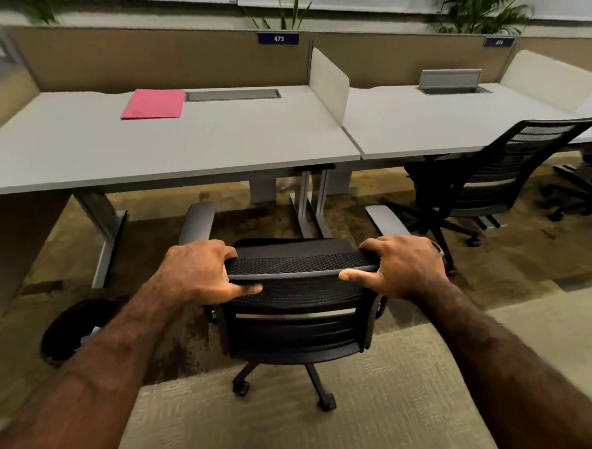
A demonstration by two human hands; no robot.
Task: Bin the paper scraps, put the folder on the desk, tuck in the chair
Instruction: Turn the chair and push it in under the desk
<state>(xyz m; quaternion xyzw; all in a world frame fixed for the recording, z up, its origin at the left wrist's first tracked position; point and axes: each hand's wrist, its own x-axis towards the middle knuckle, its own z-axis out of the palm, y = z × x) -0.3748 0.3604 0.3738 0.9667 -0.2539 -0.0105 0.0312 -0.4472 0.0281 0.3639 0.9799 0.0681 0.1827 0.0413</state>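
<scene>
A black mesh office chair (pixel 296 313) stands on the carpet in front of the grey desk (pixel 188 150), its seat outside the desk edge. My left hand (pixel 196 270) grips the left end of the backrest's top rail. My right hand (pixel 402 267) grips the right end. The chair's grey armrests point toward the desk. A pink folder (pixel 154 104) lies flat on the desk top, at the back left near the cable tray. A round black bin (pixel 73 329) sits on the floor to the left, under my left forearm. No paper scraps are visible.
A second black chair (pixel 489 179) stands at the neighbouring desk (pixel 430 125) on the right. A white divider panel (pixel 329 78) separates the two desks. Grey desk legs (pixel 309 204) stand under the desk's right part. A beige partition runs behind.
</scene>
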